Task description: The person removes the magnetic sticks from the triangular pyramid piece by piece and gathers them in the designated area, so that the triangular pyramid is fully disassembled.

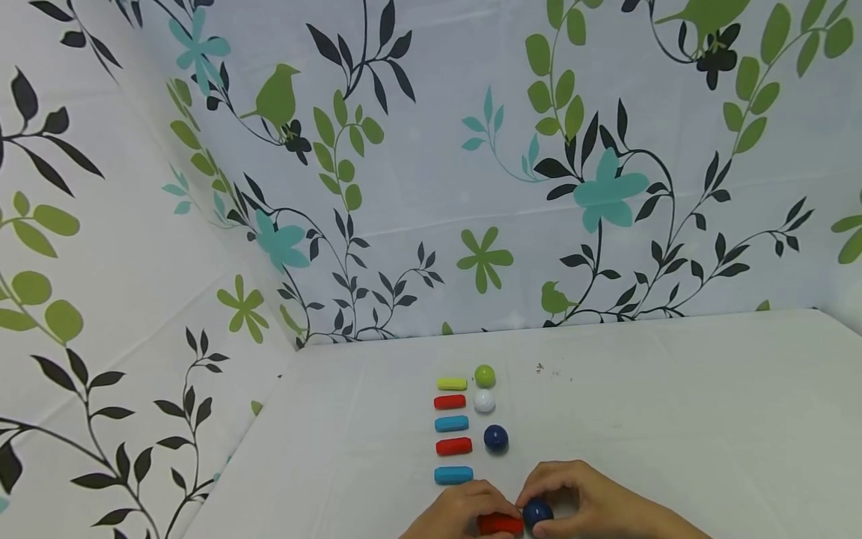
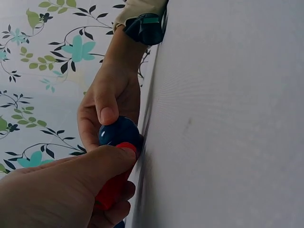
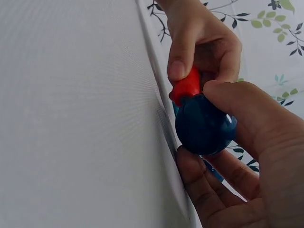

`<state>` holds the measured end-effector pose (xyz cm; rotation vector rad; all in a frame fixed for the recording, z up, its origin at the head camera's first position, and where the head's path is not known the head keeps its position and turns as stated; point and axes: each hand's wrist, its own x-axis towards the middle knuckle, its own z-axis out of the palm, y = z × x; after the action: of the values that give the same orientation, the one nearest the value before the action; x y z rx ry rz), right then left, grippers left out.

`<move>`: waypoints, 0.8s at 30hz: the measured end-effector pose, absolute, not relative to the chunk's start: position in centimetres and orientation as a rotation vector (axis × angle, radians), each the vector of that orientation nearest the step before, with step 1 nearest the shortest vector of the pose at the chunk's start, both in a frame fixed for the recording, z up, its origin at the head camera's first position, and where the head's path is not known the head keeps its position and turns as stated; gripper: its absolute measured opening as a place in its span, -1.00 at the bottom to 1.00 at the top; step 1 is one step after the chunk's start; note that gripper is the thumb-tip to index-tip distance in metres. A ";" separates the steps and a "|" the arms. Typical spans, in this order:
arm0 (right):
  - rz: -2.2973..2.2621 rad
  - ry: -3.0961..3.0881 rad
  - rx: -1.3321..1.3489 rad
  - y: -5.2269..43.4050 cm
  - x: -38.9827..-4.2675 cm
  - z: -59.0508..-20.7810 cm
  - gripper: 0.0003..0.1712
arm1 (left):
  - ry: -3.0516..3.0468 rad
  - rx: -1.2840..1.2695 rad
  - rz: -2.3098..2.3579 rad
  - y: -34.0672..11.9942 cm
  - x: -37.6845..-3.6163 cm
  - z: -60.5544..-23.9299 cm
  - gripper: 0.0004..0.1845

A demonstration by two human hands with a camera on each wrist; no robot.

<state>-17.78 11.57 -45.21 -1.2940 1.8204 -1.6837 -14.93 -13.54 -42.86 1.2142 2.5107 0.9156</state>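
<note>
In the head view my left hand (image 1: 465,510) grips a short red stick (image 1: 500,524) low on the white table. Beside it, my right hand (image 1: 589,500) holds a glossy dark blue ball (image 1: 537,513) between thumb and fingers. One end of the red stick (image 3: 186,88) meets the ball (image 3: 205,124) in the right wrist view; whether the two are joined I cannot tell. From the left wrist, the left thumb lies along the red stick (image 2: 114,186), and the right thumb is on top of the blue ball (image 2: 119,131). The fingers partly hide both pieces.
Beyond the hands runs a column of short sticks: blue (image 1: 453,475), red (image 1: 454,447), blue (image 1: 451,424), red (image 1: 450,402) and yellow-green (image 1: 452,384). To their right are a dark blue ball (image 1: 496,439), a white ball (image 1: 484,401) and a green ball (image 1: 485,376). Patterned cloth (image 1: 417,187) hangs behind.
</note>
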 end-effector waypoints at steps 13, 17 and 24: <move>-1.633 1.873 -1.147 11.3 -17.8 -44.9 -0.74 | 2.619 1.203 0.857 -14.7 -14.6 -42.6 -0.72; -1.641 1.918 -1.135 11.5 -17.9 -45.0 -0.75 | 2.661 1.180 0.802 -15.3 -14.6 -42.5 -0.72; -1.663 2.014 -1.206 11.3 -18.2 -45.2 -0.74 | 2.725 1.084 0.739 -16.5 -14.5 -42.3 -0.73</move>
<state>-18.19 11.35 -45.25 -1.2059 2.0141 -1.6626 -14.50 -16.54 -42.27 1.0835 2.7251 0.7386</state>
